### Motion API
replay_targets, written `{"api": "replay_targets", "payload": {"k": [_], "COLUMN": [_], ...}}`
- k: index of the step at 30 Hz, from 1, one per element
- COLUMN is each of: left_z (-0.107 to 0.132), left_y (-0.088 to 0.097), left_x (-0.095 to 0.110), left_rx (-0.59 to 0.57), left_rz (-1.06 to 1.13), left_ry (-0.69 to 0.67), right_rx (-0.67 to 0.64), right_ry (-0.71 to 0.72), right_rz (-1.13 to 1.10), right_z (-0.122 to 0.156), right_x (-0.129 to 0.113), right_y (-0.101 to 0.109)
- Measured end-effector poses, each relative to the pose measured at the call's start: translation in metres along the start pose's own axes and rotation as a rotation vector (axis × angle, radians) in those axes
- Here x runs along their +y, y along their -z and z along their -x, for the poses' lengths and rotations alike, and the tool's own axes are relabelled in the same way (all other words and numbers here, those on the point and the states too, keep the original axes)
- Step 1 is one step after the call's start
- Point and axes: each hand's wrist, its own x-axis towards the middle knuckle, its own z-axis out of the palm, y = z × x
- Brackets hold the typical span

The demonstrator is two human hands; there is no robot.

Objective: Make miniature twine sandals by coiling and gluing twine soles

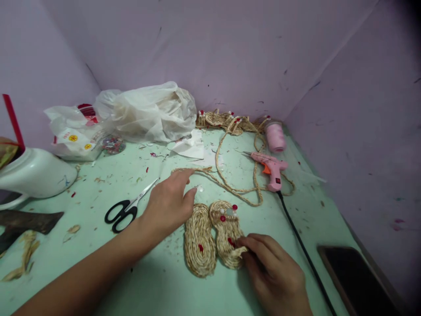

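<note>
While my right hand (pixel 276 270) pinches a pale straw strip (pixel 238 252) at the red-beaded, peanut-shaped tan straw sole (pixel 225 231) on the mint-green worktop (pixel 158 281), a plainer tan straw sole (pixel 199 232) lies just beside; my left hand (pixel 169 201), fingers parted, is near a thin twisted tan cord (pixel 234 191).

There is room to pass between the scissors (pixel 132 205) and the white jug (pixel 41 173). The loopy rope (pixel 235 191) and pink glue gun (pixel 273 169) block the right.

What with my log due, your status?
Left hand open near rope. Right hand at beaded slipper, grip unclear. Slippers side by side. Rope loops lie clear beyond.
</note>
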Motion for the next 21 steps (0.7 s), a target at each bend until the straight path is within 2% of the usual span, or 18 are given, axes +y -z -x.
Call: {"api": "replay_targets", "payload": {"k": [4, 8, 12, 16, 21], "left_z": [0.037, 0.066, 0.077, 0.078, 0.078], "left_y": [0.008, 0.004, -0.006, -0.009, -0.003], "left_x": [-0.009, -0.01, -0.007, -0.007, -0.009], "left_rx": [-0.105, -0.251, -0.34, -0.328, -0.303], "left_rz": [0.103, 0.106, 0.04, 0.037, 0.106], "left_ry": [0.142, 0.263, 0.197, 0.127, 0.083], "right_rx": [-0.048, -0.067, -0.09, -0.115, -0.119], "right_ry": [-0.031, -0.01, -0.016, -0.034, -0.099], "right_rz": [-0.016, 0.008, -0.003, -0.051, -0.158], "right_z": [0.004, 0.007, 0.006, 0.005, 0.004], "right_x": [0.003, 0.005, 0.004, 0.003, 0.002], "right_y": [0.0, 0.002, 0.0, -0.004, -0.002]}}
